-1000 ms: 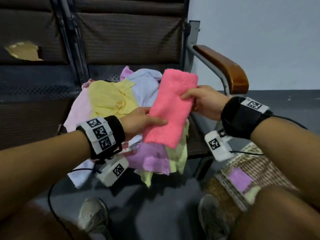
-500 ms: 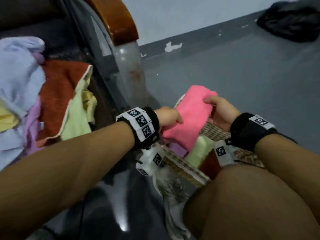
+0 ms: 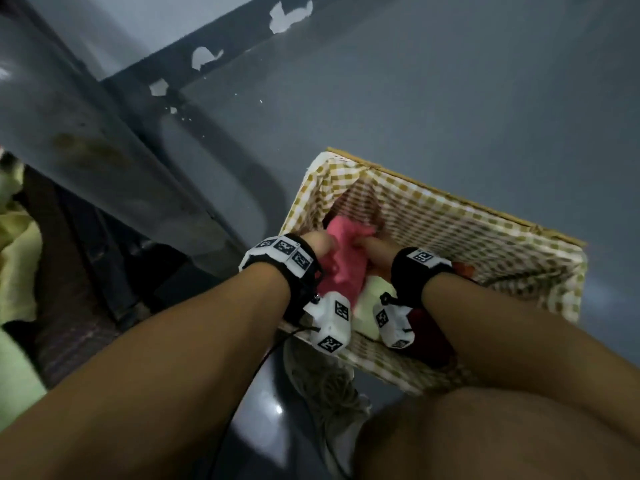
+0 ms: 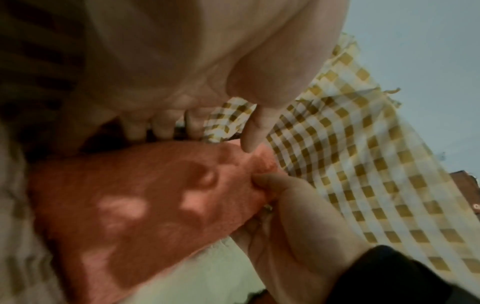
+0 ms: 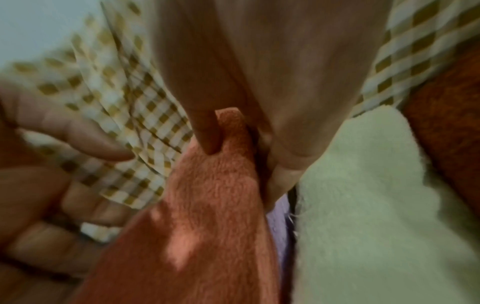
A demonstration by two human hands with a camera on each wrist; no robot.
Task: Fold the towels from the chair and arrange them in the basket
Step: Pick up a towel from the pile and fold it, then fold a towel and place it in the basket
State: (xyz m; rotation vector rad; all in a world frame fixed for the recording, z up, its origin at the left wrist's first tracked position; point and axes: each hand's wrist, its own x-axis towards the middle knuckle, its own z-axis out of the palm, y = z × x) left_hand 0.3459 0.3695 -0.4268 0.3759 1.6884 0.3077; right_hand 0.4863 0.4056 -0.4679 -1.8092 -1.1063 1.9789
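Note:
A folded pink towel (image 3: 341, 259) stands on edge at the left end of the wicker basket (image 3: 450, 216), against its gold-checked liner (image 4: 350, 164). My left hand (image 3: 320, 242) holds the towel's left side, fingers (image 4: 161, 129) behind it and thumb on its top. My right hand (image 3: 372, 249) pinches the towel's upper right fold (image 5: 230, 127) between thumb and fingers. To the right of the pink towel (image 5: 207, 216) stand a lilac towel (image 5: 279, 226), a pale green towel (image 5: 363, 195) and a rust-red towel (image 5: 446, 123).
The chair's grey metal frame (image 3: 104, 161) rises left of the basket, with pale green towels (image 3: 17, 258) on the seat at the far left edge. A shoe (image 3: 325, 393) and my knee (image 3: 485, 438) lie close to the basket's near side. Grey floor surrounds the basket.
Both hands carried the folded pink towel from above the chair to the right and down into the basket's left end. The head view swung from the chair to the basket.

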